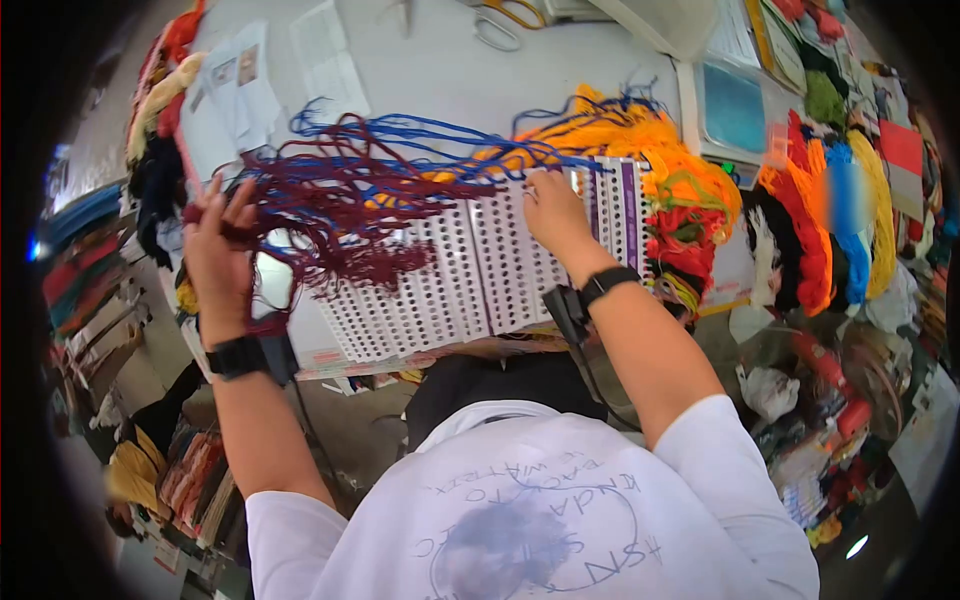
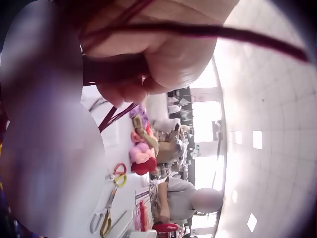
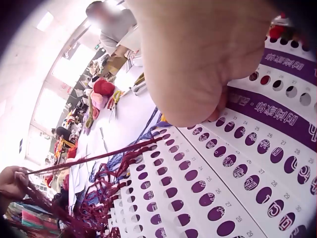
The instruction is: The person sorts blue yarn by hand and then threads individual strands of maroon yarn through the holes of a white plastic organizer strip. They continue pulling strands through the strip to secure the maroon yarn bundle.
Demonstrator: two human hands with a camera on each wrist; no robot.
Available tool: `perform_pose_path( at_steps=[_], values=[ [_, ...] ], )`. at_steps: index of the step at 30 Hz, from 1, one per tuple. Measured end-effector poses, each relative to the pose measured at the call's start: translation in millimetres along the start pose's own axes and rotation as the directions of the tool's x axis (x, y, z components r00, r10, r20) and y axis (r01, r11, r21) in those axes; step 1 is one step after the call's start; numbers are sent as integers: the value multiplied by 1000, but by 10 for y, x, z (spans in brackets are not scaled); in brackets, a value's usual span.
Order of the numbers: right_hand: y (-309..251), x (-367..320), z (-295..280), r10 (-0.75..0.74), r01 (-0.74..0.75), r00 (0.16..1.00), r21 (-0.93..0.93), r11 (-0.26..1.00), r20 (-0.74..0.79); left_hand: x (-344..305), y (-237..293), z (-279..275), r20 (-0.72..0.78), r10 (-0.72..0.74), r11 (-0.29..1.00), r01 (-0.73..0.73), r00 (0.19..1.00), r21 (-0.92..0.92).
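Note:
My left hand (image 1: 220, 250) holds maroon yarn (image 1: 345, 205) between its thumb and curled fingers, left of the white punched cards (image 1: 450, 270). In the left wrist view, a maroon strand (image 2: 198, 30) crosses close to the lens. From that hand, a taut yarn strand (image 3: 99, 157) runs to a hole in a card in the right wrist view. More maroon yarn hangs from the row of holes. My right hand (image 1: 555, 212) grips the upper edge of the cards with curled fingers, its fingertips mostly hidden. Blue yarn (image 1: 420, 130) lies behind the maroon.
Orange yarn (image 1: 640, 140) and red yarn (image 1: 690, 225) bunch right of the cards. Scissors (image 1: 497, 30) lie at the far side of the table. A digital scale (image 1: 735, 110) stands at right, near hanging skeins (image 1: 810, 230). Another person (image 3: 116, 25) sits across the table.

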State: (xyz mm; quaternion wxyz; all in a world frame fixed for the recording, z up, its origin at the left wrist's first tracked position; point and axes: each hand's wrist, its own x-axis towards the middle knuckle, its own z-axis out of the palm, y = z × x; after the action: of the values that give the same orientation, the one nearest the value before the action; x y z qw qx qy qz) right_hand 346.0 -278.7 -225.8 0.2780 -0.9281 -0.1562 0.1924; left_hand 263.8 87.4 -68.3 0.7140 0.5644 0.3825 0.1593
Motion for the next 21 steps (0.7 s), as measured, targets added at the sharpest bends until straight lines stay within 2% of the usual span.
perform_pose_path(
  at_steps=[2, 4, 7, 8, 10, 11, 13, 14, 15, 16, 17, 18, 20, 21],
  values=[
    [-382, -91, -236, 16, -11, 1000, 254, 967, -19, -281, -15, 130, 237, -64, 984, 100, 969, -145],
    [-894, -168, -461, -76, 95, 995, 453, 886, -60, -694, 93, 465, 407, -184, 904, 317, 895, -287],
    [-1646, -349, -789, -269, 273, 956, 681, 679, -115, -1042, 109, 695, 536, -171, 868, 384, 827, -315],
    [-1796, -397, -798, -281, 285, 952, 672, 683, -119, -1135, 141, 755, 536, -156, 867, 376, 829, -328],
    [-2013, -465, -807, -238, 90, 970, 826, 557, 55, -1255, 206, 814, 589, -26, 829, 347, 808, -439],
    [-2046, -494, -821, -248, 103, 968, 821, 561, 48, -1273, 209, 806, 643, 7, 796, 385, 766, -467],
    [-2097, -535, -830, -252, -117, 941, 916, 383, 226, -1352, 269, 811, 633, -4, 799, 384, 774, -464],
    [-2119, -565, -857, -262, -109, 939, 915, 389, 223, -1390, 295, 798, 624, -33, 802, 393, 781, -450],
    [-2118, -601, -899, -197, 161, 979, 811, 563, -58, -1414, 290, 765, 620, -23, 778, 404, 784, -482],
    [-2105, -643, -946, -187, 367, 920, 595, 715, -344, -1448, 309, 751, 619, -16, 776, 399, 786, -487],
    [-2127, -690, -1064, -167, 401, 892, 563, 722, -420, -1492, 323, 750, 604, -82, 747, 450, 793, -489],
    [-2133, -713, -1115, -172, 404, 891, 558, 725, -421, -1528, 327, 746, 591, -148, 712, 500, 793, -492],
    [-2143, -752, -1184, -385, 448, 892, 583, 678, -237, -1576, 306, 723, 622, -147, 718, 516, 769, -467],
    [-2208, -775, -1256, -497, 561, 827, 448, 696, -263, -1604, 294, 714, 652, -153, 727, 532, 743, -434]
  ],
)
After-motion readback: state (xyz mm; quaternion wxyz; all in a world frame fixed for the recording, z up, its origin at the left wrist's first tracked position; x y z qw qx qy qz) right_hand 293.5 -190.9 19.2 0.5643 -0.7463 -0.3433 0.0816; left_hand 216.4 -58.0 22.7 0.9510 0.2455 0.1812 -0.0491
